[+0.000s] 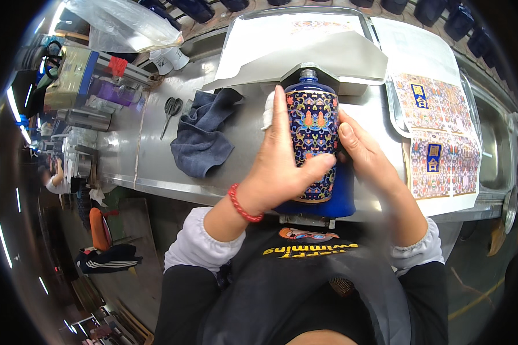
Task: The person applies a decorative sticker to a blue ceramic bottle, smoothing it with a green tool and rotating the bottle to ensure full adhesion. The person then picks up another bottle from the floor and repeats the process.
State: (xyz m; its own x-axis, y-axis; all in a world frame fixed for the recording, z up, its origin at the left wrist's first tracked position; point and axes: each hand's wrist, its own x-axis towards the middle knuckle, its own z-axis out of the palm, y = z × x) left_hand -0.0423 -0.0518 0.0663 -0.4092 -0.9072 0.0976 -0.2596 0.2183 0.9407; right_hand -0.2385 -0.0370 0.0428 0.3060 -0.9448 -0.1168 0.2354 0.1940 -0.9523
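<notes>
A dark blue bottle (pixel 315 121) with a colourful floral pattern and a bare blue neck lies in front of me, its neck pointing away. My left hand (pixel 285 161) grips it from the left, fingers stretched along its side and thumb across the lower front. Against its right side rests my right hand (pixel 364 144), thumb up along the edge and the other fingers partly hidden behind the bottle. Beneath the bottle is a blue cloth or pad (pixel 342 190), and a metal holder (pixel 326 77) shows behind its neck. Something white, partly covered, sits by my left fingertips.
On the metal table (pixel 149 155), a grey-blue cloth (pixel 204 135) and black scissors (pixel 170 112) lie to the left. Printed floral sheets (pixel 437 167) lie to the right beside a sink basin (pixel 496 144). A tray (pixel 230 54) with white paper stands behind; several dark blue bottles (pixel 429 10) line the back.
</notes>
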